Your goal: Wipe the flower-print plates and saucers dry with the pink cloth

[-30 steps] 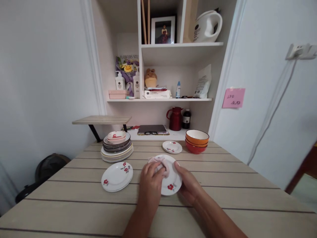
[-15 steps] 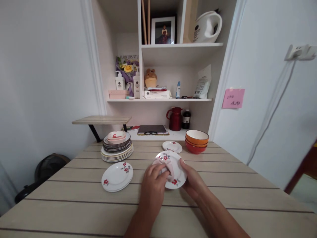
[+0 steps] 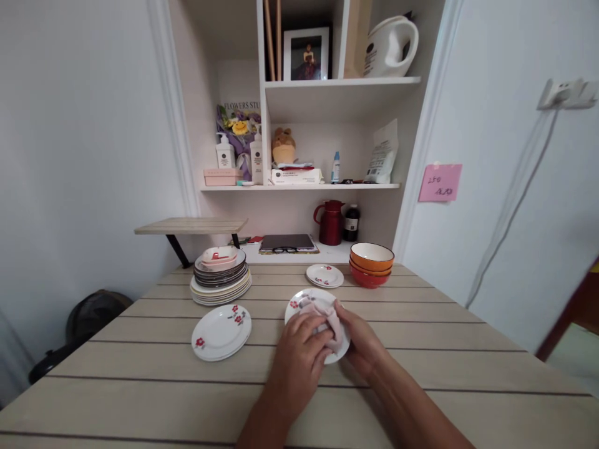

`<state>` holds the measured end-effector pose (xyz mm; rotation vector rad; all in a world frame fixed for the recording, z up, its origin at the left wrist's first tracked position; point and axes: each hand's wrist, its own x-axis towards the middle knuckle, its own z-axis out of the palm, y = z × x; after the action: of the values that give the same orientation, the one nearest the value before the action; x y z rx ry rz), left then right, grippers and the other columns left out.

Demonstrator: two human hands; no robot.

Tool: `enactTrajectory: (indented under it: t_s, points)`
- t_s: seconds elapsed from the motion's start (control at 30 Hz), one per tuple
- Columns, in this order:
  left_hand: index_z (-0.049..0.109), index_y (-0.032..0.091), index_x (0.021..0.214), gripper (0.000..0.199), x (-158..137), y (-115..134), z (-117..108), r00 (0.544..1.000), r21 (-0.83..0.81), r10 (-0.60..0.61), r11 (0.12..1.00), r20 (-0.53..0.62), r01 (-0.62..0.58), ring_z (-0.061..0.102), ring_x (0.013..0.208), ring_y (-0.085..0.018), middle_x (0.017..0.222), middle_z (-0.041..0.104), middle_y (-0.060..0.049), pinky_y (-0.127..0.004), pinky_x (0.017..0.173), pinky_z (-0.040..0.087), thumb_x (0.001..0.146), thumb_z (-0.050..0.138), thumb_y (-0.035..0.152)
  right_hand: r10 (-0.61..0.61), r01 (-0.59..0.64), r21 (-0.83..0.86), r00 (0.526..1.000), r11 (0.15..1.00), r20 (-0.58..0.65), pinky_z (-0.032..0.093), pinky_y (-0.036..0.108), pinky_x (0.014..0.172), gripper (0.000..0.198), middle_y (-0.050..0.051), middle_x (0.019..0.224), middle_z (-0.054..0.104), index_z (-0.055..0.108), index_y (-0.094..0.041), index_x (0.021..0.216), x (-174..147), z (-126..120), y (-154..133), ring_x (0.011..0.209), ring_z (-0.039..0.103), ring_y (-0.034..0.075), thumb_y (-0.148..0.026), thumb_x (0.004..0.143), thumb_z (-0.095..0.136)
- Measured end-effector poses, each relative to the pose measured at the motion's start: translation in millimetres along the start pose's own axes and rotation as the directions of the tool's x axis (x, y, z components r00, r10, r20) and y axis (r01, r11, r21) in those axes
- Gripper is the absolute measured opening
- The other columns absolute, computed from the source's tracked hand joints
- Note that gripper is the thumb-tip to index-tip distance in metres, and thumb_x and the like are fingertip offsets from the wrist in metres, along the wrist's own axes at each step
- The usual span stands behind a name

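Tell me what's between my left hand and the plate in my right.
In the head view, a pale pink cloth lies bunched between your left hand and the plate.

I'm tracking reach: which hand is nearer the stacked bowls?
Right. The right hand sits in front of the bowls; the left hand, on the cloth, is farther, to their left.

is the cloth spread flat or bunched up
Bunched up: the pale pink cloth shows raised folds under the left hand on the plate.
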<state>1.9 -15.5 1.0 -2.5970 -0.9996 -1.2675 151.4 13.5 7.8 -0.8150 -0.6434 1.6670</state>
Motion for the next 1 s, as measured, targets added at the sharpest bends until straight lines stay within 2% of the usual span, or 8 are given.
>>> enactTrajectory:
  t_s: [0.1,0.2,0.33,0.47,0.6,0.67,0.83,1.0]
  points:
    - [0.064,0.024,0.107,0.028,0.2,-0.7,-0.2,0.999,-0.007,-0.011,1.0,-0.034,0.011,0.053,0.117,-0.022,0.121,0.063,-0.005,-0.047,0.102,0.045,0.083,0.057,0.01,-0.016,0.016,0.007,0.999,1.0,-0.035,0.05,0.03,0.061,0.037,0.011,0.082,0.074,0.068,-0.01,0.095,-1.1,-2.5,-7.7,0.069,0.065,0.021,-0.044,0.086,0.058]
    - [0.065,0.024,0.103,0.024,-1.6,-7.3,0.9,0.993,0.044,-0.062,0.997,-0.101,0.067,0.054,0.114,-0.023,0.118,0.064,-0.006,-0.048,0.099,0.046,0.084,0.057,0.012,-0.018,0.017,-0.023,0.998,1.0,-0.062,0.048,0.031,0.058,0.035,0.01,0.083,0.074,0.068,-0.012,0.097,-3.6,-0.5,-6.8,0.066,0.065,0.021,-0.044,0.085,0.059]
    - [0.065,0.023,0.108,0.027,-3.9,-16.1,1.9,0.972,0.112,-0.135,0.981,-0.195,0.159,0.053,0.115,-0.025,0.12,0.062,-0.008,-0.05,0.097,0.047,0.086,0.053,0.012,0.031,-0.032,-0.08,0.999,0.996,-0.012,0.049,0.03,0.06,0.039,0.01,0.083,0.074,0.068,-0.011,0.101,-6.7,7.2,6.7,0.066,0.065,0.02,-0.045,0.083,0.063]
    - [0.063,0.023,0.112,0.031,-3.4,-13.1,1.0,0.983,0.107,-0.103,0.987,-0.151,0.12,0.053,0.118,-0.025,0.122,0.062,-0.008,-0.051,0.099,0.047,0.084,0.056,0.012,0.035,-0.031,-0.064,0.997,0.997,0.07,0.049,0.028,0.063,0.036,0.01,0.08,0.074,0.068,-0.01,0.1,-4.7,10.0,17.2,0.068,0.066,0.019,-0.042,0.081,0.067]
    - [0.064,0.023,0.108,0.029,-1.6,-1.9,-0.9,1.0,0.007,-0.006,1.0,-0.026,0.007,0.053,0.119,-0.023,0.122,0.063,-0.007,-0.049,0.103,0.045,0.082,0.058,0.012,0.056,-0.055,-0.018,0.998,0.998,0.041,0.05,0.029,0.062,0.037,0.012,0.082,0.074,0.068,-0.009,0.097,0.5,2.2,8.1,0.069,0.066,0.02,-0.043,0.086,0.059]
    - [0.063,0.024,0.109,0.029,-1.1,1.1,-1.6,1.0,-0.038,0.031,0.999,0.001,-0.031,0.052,0.121,-0.023,0.122,0.063,-0.006,-0.049,0.104,0.044,0.083,0.057,0.012,0.027,-0.027,0.023,1.0,0.999,0.009,0.051,0.03,0.065,0.037,0.012,0.085,0.074,0.068,-0.009,0.096,1.9,-2.7,-0.5,0.071,0.066,0.02,-0.043,0.087,0.057]
    - [0.064,0.024,0.103,0.024,-1.9,-8.4,-0.6,0.996,0.025,-0.02,0.999,-0.089,0.022,0.054,0.118,-0.023,0.121,0.063,-0.006,-0.05,0.103,0.044,0.085,0.055,0.012,-0.028,0.03,0.016,0.997,0.999,-0.077,0.051,0.032,0.064,0.038,0.011,0.085,0.075,0.068,-0.012,0.099,0.7,-5.7,-6.9,0.07,0.066,0.022,-0.047,0.085,0.058]
    - [0.063,0.023,0.111,0.03,-4.5,-19.6,0.9,0.977,0.129,-0.105,0.983,-0.184,0.13,0.052,0.119,-0.026,0.124,0.061,-0.009,-0.052,0.099,0.047,0.085,0.053,0.012,0.031,-0.031,-0.056,0.999,0.998,0.008,0.047,0.029,0.058,0.037,0.009,0.077,0.073,0.067,-0.012,0.099,-3.4,5.2,9.5,0.062,0.064,0.019,-0.045,0.082,0.064]
